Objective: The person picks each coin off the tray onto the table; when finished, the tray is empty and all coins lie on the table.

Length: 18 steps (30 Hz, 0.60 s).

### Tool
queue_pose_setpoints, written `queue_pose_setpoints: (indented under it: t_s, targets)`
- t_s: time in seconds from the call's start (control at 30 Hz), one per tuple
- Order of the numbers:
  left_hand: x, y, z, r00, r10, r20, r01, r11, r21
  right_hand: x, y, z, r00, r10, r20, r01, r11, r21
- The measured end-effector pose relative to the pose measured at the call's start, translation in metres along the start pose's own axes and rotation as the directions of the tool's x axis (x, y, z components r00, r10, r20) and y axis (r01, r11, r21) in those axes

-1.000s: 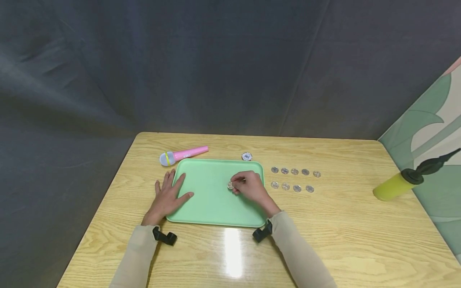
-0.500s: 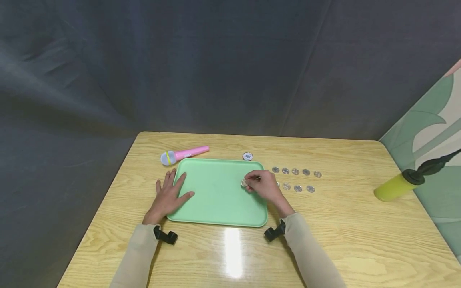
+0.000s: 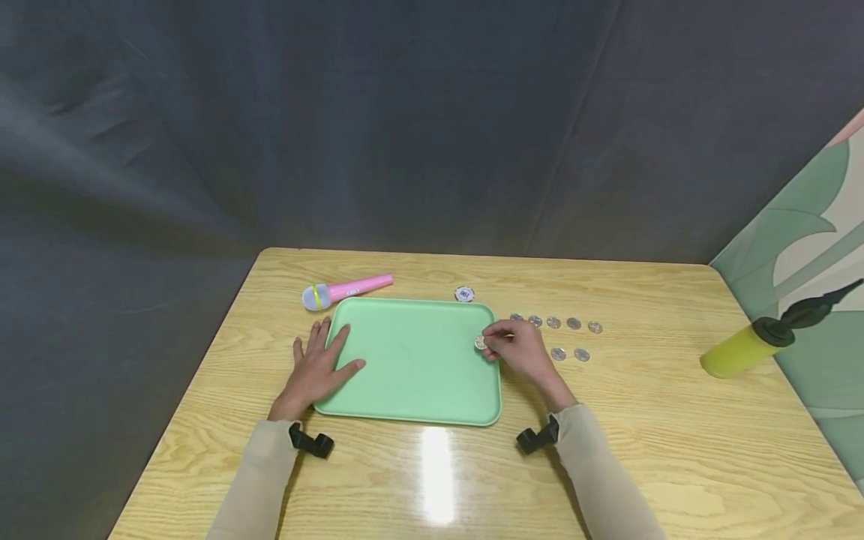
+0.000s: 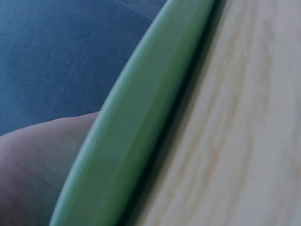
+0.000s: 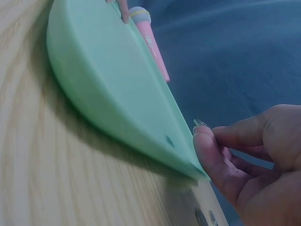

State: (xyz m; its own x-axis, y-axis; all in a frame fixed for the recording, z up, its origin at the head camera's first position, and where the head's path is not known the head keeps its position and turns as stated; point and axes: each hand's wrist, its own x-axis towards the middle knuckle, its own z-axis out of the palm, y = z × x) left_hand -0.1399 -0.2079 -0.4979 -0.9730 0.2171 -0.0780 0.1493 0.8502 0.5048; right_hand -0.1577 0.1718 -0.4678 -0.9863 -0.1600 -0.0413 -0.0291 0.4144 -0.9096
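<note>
My right hand (image 3: 523, 351) pinches a silver coin (image 3: 481, 343) between thumb and fingertips, over the right edge of the green tray (image 3: 405, 360). In the right wrist view that coin (image 5: 201, 123) pokes out past the fingertips, raised over the tray's rim. My left hand (image 3: 316, 375) rests spread on the tray's left side, its thumb reaching onto the tray floor. Two rows of silver coins (image 3: 574, 323) lie on the table to the right of the tray, a few partly hidden behind my right hand. Only part of my left hand (image 4: 42, 165) shows beyond the tray wall in the left wrist view.
A pink toy microphone (image 3: 354, 288) lies behind the tray's back left corner. A white and dark poker chip (image 3: 464, 294) sits behind its back right part. At the far right stands a yellow-green bottle (image 3: 742, 349) with a black top. Dark cloth (image 3: 432, 135) hangs behind the wooden table (image 3: 648, 420).
My right hand has moved right with the pinched coin, from over the middle right of the tray to its right edge, now covering some of the table coins. My left hand stays put.
</note>
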Motion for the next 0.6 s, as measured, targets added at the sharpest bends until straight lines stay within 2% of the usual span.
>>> queue_pose_setpoints:
  t_s: [0.6]
  targets:
    - [0.001, -0.001, 0.0, 1.0, 0.0, -0.001, 0.0, 1.0, 0.004, -0.013, 0.023, -0.042, 0.997, 0.028, -0.071, -0.03, 0.999, -0.034]
